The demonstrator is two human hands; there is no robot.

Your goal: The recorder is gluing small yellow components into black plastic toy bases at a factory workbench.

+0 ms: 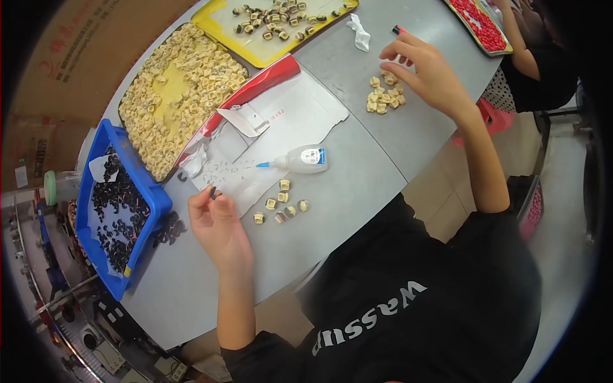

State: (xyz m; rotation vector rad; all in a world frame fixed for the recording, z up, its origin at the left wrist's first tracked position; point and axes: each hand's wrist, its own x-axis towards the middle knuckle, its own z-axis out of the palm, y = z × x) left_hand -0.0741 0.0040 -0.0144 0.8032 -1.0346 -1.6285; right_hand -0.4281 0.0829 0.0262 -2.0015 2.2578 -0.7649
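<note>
My left hand (225, 237) is at the left of the grey table, its thumb and fingertips pinched on a small black piece (214, 192). My right hand (426, 71) hovers at the far right with fingers loosely bent and apart; I see nothing in its grasp. Just below its fingers lies a small heap of cream cube-shaped pieces (381, 101). Between the hands a clear squeeze bottle (305, 159) with a blue nozzle rests on its side. Several cream pieces with dark parts (271, 203) sit right of my left hand.
A blue tray (161, 199) of black pieces stands at left. Beyond it are a tray of cream pieces (214, 73) and a yellow-rimmed tray (262, 62). White paper (300, 105) and a crumpled tissue (359, 33) lie on the table. Another person's arm (523, 48) is beside a red-filled tray (479, 25).
</note>
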